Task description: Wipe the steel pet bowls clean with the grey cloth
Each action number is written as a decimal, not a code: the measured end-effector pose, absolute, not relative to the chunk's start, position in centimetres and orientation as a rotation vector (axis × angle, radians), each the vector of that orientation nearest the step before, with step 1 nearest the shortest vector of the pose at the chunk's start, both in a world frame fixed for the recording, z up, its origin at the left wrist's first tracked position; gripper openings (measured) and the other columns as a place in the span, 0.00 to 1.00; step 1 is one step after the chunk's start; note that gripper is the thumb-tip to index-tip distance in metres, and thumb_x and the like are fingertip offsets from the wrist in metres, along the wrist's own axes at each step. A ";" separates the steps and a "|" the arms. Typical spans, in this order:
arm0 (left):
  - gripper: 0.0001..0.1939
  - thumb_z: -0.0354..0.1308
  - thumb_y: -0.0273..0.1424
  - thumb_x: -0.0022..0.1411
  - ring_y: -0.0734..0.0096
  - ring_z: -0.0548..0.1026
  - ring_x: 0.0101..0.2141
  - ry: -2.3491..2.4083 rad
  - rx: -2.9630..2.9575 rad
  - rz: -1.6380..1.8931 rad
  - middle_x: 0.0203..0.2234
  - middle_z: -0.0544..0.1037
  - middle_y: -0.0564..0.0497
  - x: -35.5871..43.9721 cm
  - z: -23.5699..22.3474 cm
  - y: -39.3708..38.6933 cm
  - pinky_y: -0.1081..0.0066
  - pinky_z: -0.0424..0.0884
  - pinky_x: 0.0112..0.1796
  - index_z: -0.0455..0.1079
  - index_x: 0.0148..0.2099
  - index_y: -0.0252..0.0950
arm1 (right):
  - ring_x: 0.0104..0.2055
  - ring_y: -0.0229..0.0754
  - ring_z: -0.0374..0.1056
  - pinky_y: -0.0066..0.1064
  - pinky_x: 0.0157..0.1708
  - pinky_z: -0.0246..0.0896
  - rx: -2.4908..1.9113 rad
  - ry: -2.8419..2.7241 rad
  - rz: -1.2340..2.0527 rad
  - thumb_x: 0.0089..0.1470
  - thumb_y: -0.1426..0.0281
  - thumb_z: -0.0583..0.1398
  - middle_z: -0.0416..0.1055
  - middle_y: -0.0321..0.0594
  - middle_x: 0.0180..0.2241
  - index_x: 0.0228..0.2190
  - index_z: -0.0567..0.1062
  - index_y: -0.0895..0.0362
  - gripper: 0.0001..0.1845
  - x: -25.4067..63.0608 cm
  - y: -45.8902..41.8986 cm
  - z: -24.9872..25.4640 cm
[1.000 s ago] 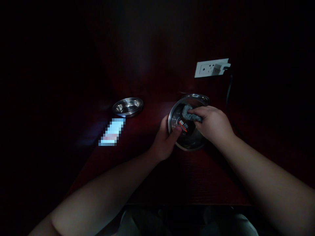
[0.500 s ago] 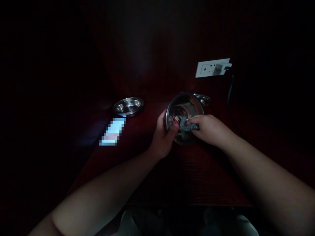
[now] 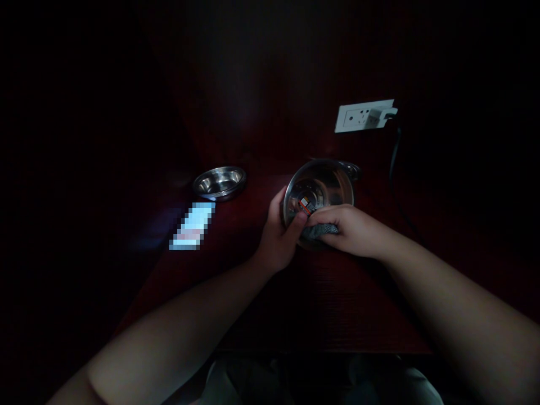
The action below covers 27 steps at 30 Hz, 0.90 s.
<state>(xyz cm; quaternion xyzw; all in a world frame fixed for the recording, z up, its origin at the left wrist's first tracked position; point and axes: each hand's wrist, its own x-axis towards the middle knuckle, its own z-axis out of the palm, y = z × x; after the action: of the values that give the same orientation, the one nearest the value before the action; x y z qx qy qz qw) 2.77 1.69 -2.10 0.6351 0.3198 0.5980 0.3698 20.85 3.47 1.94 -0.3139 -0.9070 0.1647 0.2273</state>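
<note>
A shiny steel bowl [image 3: 342, 188] is tilted so that its mouth faces me. My left hand [image 3: 280, 239] grips its left rim, the thumb lying inside the edge. In the fingers of my right hand [image 3: 343, 228] is a grey patterned cloth [image 3: 321, 229], pressed against the lower inside of the bowl. Part of the cloth is hidden under those fingers. Close to my left thumb, a small label [image 3: 304, 203] in orange, black and white shows inside the bowl.
Left of my hands, a shallow steel dish [image 3: 220, 183] stands on the dark red table [image 3: 253, 315]. A lit, blurred-out screen [image 3: 193, 226] lies before it. Another steel piece [image 3: 353, 170] sits partly behind the bowl. The wall socket [image 3: 363, 115] carries a plug with a black cord [image 3: 393, 163].
My right hand has moved down and a little toward the bowl's lower wall with the cloth, which now shows less. My left hand keeps its grip on the rim.
</note>
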 end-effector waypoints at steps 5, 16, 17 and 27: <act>0.28 0.55 0.43 0.65 0.58 0.68 0.56 0.847 1.645 1.530 0.59 0.67 0.42 2.8 -2.0 1.6 0.57 0.63 0.58 0.55 0.62 0.38 | 0.40 0.41 0.73 0.33 0.45 0.65 -0.849 -2.504 0.451 0.48 0.80 0.57 0.77 0.38 0.36 0.37 0.78 0.54 0.16 20.8 3.4 1.9; 0.29 0.55 0.43 0.64 0.58 0.68 0.57 0.857 1.621 1.549 0.59 0.67 0.41 2.7 -2.2 2.1 0.56 0.63 0.58 0.54 0.62 0.38 | 0.44 0.44 0.73 0.37 0.49 0.65 -0.970 -2.491 0.269 0.47 0.81 0.58 0.79 0.39 0.39 0.37 0.79 0.54 0.17 20.8 3.9 1.2; 0.29 0.56 0.43 0.64 0.59 0.68 0.57 0.855 1.620 1.553 0.59 0.68 0.41 2.7 -2.2 2.1 0.57 0.63 0.58 0.54 0.62 0.37 | 0.44 0.45 0.73 0.38 0.50 0.65 -1.000 -2.491 0.243 0.47 0.81 0.58 0.79 0.39 0.39 0.37 0.79 0.54 0.17 20.8 4.0 1.2; 0.29 0.56 0.42 0.64 0.58 0.67 0.58 0.863 1.592 1.545 0.60 0.66 0.40 2.6 -2.2 2.2 0.56 0.63 0.58 0.55 0.62 0.37 | 0.47 0.50 0.73 0.42 0.52 0.66 -1.217 -2.427 0.142 0.47 0.80 0.59 0.79 0.42 0.42 0.39 0.81 0.55 0.18 20.8 4.0 1.2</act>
<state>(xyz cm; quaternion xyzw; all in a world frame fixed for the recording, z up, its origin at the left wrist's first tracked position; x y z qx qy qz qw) 2.65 2.20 -2.19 0.6211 0.3367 0.6024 0.3715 20.76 4.04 1.18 -0.4376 -0.8729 0.0510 0.2097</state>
